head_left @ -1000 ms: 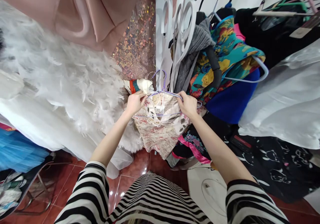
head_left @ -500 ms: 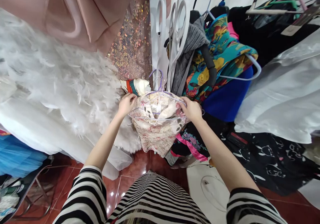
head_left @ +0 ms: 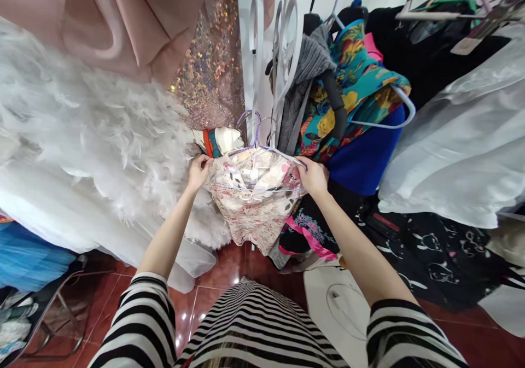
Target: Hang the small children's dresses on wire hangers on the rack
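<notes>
A pale floral dress (head_left: 250, 212) with pink and dark printed leaves hangs in front of me on a purple wire hanger (head_left: 256, 133). At its left shoulder, my left hand (head_left: 199, 172) is closed in a pinch on the cloth. My right hand (head_left: 314, 176) grips the opposite shoulder together with the tip of the hanger arm. Between my hands the neckline is spread wide, with a small white label inside. A cream garment with a red and teal band (head_left: 211, 142) sits just behind my left fingers.
White feathered gowns (head_left: 102, 122) fill the left, below a sequined dress (head_left: 217, 56). A white scrolled metal rack (head_left: 256, 45) stands behind the hanger. On the right hang a teal floral garment (head_left: 348, 72) and black clothes. A white stool-like surface (head_left: 324, 297) is below right, over red floor tiles (head_left: 221, 272).
My left hand has shifted slightly left, and the dress's shoulders look pulled a little wider. The whole view has moved slightly. Both hands keep their hold.
</notes>
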`<state>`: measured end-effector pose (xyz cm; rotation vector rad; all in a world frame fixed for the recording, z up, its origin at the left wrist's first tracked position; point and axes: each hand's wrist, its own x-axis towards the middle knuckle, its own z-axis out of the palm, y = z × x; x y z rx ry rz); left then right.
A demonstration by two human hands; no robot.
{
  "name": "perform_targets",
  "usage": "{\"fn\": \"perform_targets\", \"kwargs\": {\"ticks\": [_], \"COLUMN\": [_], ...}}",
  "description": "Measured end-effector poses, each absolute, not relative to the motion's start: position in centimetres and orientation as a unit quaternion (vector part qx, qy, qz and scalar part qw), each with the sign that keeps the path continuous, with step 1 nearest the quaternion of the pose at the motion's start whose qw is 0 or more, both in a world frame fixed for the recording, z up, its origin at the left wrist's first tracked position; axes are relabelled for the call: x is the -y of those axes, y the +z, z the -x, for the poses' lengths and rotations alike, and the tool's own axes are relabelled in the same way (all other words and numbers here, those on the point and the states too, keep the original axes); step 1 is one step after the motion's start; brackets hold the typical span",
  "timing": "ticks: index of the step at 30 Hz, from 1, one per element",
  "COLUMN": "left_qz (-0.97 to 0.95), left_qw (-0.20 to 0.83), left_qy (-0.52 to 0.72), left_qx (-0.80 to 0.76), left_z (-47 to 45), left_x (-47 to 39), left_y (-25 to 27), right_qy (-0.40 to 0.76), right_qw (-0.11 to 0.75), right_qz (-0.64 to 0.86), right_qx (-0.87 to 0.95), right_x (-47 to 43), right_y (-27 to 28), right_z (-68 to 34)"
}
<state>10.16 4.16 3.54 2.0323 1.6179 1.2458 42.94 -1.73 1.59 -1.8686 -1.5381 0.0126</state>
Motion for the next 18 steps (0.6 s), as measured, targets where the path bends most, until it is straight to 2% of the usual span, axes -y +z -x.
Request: {"fn": "perform_targets", "kwargs": {"ticks": [8,18], "left_qz": [-0.719,-0.745], "left_qw": [0.123,0.150], "left_qy": [0.311,0.297], "left_qx": [-0.609,-0.578], "left_z": [-8.0,-7.6], "left_x": [-2.7,-1.5], "left_y": [3.5,3.8], "right_qy": [0.004,0.041], "right_qw": [0.319,0.351], "right_qz": [0.675,0.661], "right_qx": [0.665,0.662], "right_x": [2.2,1.0], "right_y": [2.0,1.6], "right_z": [-41.0,-41.0]}}
